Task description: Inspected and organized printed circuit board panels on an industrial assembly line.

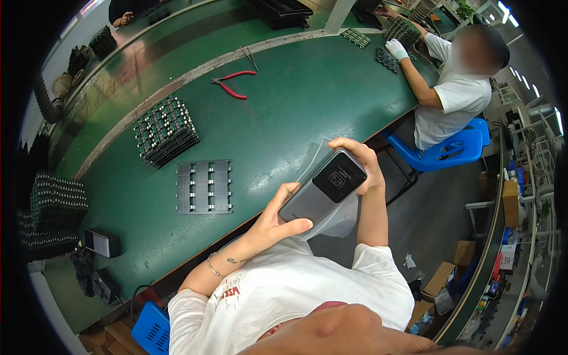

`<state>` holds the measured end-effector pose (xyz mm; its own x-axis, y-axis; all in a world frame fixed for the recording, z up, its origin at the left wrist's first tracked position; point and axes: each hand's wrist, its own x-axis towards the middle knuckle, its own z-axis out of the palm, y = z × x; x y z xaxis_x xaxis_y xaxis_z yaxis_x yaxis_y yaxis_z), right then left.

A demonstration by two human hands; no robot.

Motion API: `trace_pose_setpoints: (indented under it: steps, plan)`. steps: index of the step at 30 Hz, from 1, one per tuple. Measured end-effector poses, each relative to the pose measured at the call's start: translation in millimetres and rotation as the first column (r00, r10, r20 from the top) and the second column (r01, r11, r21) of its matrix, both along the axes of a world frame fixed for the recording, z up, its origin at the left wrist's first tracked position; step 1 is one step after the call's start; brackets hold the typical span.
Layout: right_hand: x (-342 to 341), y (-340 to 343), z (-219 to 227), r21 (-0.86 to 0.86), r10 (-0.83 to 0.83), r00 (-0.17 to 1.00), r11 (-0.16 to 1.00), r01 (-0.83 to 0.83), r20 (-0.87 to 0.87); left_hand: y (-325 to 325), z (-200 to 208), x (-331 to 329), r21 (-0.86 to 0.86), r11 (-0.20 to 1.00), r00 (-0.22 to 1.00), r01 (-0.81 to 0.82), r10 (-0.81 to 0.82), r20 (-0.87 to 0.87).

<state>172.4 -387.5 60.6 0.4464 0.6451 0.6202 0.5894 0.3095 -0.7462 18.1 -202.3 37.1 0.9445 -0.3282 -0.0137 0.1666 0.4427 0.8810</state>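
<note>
A grey power bank [307,198] with a glossy black panel at one end is held tilted above the table's front edge. My left hand [273,222] grips its lower left end, the thumb lying along the near side. Around the upper right end, by the black panel, my right hand [367,163] is closed. A clear plastic bag [340,222] hangs behind and below the power bank, partly hidden by it; I cannot tell which fingers pinch it. Left of my hands, a dark slotted tray [204,187] with small metal tabs lies flat on the green table [278,124].
A stack of circuit boards [167,131] stands behind the tray, with red-handled pliers [234,83] and tweezers [248,57] farther back. More board stacks [56,201] and a dark box-shaped device [102,242] sit at left. A gloved co-worker [452,89] sits at right on a blue chair [444,154].
</note>
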Motion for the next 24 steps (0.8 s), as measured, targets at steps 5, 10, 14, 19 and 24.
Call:
trace_pose_setpoints:
  steps: [5, 10, 14, 19, 24]
  plan:
    - [-2.8, 1.0, 0.2, -0.182, -0.262, 0.911, 0.96, 0.212, -0.318, -4.9, -8.9, 10.7, -0.013, 0.984, 0.984, -0.178, 0.178, -0.013]
    - [-13.8, 11.1, 6.0, -0.245, -0.402, 0.914, 0.893, 0.378, -0.055, -4.5, -14.1, 28.5, -0.058, 0.901, 0.901, -0.43, 0.425, -0.08]
    - [-23.2, 15.3, 11.0, -0.295, -0.39, 0.893, 0.846, 0.444, 0.225, -4.7, -19.7, 38.3, -0.091, 0.86, 0.864, -0.501, 0.493, -0.098]
    - [-26.4, 26.0, 8.5, -0.337, -0.349, 0.866, 0.817, 0.468, 0.358, -4.0, -29.7, 39.8, -0.072, 0.863, 0.864, -0.5, 0.492, -0.107]
    - [-25.0, 31.9, 3.8, -0.373, -0.302, 0.862, 0.806, 0.459, 0.408, -3.7, -36.9, 41.3, -0.041, 0.855, 0.855, -0.516, 0.512, -0.09]
